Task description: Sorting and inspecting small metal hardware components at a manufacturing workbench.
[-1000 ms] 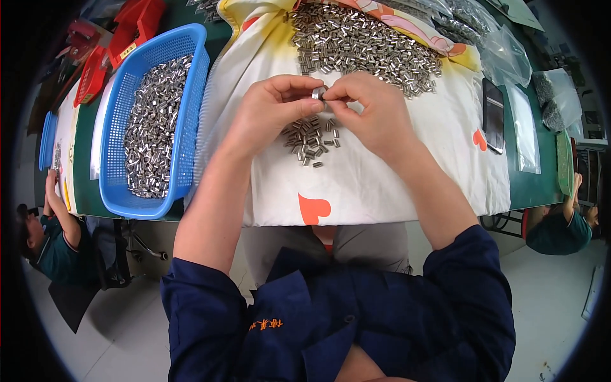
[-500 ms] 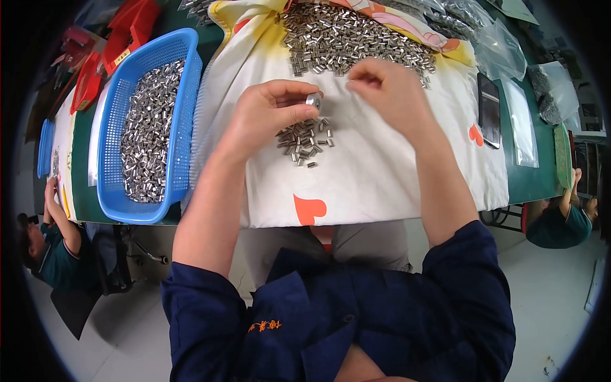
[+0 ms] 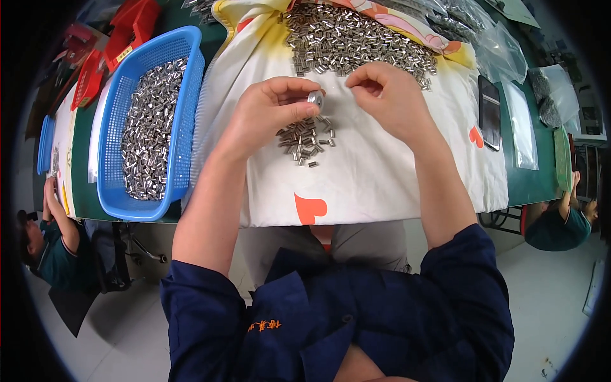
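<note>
My left hand pinches a short, round silver metal piece with a recessed face between thumb and fingers. Just below it, a small pile of short metal cylinders lies on the white cloth. To its right, my right hand hovers apart from it, thumb and fingertips brought together. Whatever these fingertips hold, if anything, is too small to make out. Beyond both hands spreads a large heap of similar cylinders.
At left stands a blue perforated basket of cylinders, with red bins behind. A phone and a clear plastic bag lie at right. Clear bags occupy the far right. One person sits at left, another at right.
My right hand has shifted slightly, its fingertips dropping a little nearer to me. My left hand keeps its hold on the round metal piece, almost unmoved.
</note>
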`<state>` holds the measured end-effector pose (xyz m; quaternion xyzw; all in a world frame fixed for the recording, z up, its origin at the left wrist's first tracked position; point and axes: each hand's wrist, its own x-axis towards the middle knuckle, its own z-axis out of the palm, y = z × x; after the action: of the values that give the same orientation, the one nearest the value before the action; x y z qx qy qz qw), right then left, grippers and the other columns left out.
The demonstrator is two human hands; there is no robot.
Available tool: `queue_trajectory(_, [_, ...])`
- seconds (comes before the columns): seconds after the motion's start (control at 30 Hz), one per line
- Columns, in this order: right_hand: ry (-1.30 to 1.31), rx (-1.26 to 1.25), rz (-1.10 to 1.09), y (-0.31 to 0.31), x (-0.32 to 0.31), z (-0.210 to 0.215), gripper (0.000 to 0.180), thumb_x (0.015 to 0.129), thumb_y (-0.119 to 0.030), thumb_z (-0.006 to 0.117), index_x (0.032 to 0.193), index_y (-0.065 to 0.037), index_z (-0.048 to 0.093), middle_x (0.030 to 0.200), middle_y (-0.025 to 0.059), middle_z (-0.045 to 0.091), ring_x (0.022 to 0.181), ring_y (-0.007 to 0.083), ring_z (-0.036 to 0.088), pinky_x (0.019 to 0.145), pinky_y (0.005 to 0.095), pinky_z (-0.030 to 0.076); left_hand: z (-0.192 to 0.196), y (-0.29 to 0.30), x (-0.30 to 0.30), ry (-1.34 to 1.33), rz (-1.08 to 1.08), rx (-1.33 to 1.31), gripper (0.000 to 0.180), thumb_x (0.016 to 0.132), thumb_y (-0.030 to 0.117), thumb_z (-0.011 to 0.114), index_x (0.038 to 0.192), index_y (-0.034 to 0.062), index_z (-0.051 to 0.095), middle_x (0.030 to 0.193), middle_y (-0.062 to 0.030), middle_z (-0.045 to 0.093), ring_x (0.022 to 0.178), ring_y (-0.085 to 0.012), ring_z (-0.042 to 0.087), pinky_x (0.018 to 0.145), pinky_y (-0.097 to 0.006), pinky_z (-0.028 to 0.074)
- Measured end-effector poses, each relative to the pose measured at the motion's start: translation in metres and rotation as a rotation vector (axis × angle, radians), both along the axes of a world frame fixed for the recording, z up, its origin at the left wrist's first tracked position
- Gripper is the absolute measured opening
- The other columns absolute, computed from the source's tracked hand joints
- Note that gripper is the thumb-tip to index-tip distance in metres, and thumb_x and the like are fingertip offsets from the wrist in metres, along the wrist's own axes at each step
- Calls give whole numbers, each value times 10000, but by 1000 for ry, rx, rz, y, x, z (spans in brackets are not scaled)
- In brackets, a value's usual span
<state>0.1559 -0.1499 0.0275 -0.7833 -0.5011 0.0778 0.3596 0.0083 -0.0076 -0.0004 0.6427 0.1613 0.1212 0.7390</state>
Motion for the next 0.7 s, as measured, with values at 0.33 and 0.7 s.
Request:
queue_trajectory(0.33, [473, 160, 197, 7, -22, -3, 121, 695, -53, 573, 811, -19, 582, 716, 35, 583, 629, 98, 543, 598, 223, 449, 4, -3, -1, -28, -11, -63, 286, 732, 1, 647, 1007, -29, 573, 892, -69, 620, 809, -108, 586, 742, -219, 475])
queue_trajectory(0.7, [368, 112, 178, 7, -24, 2, 83, 703, -32, 620, 778, -18, 588, 739, 22, 585, 656, 88, 536, 618, 209, 434, 0, -1, -3, -56, 4, -36, 289, 724, 3, 654, 1002, -34, 582, 888, -74, 627, 797, -109, 589, 729, -219, 479])
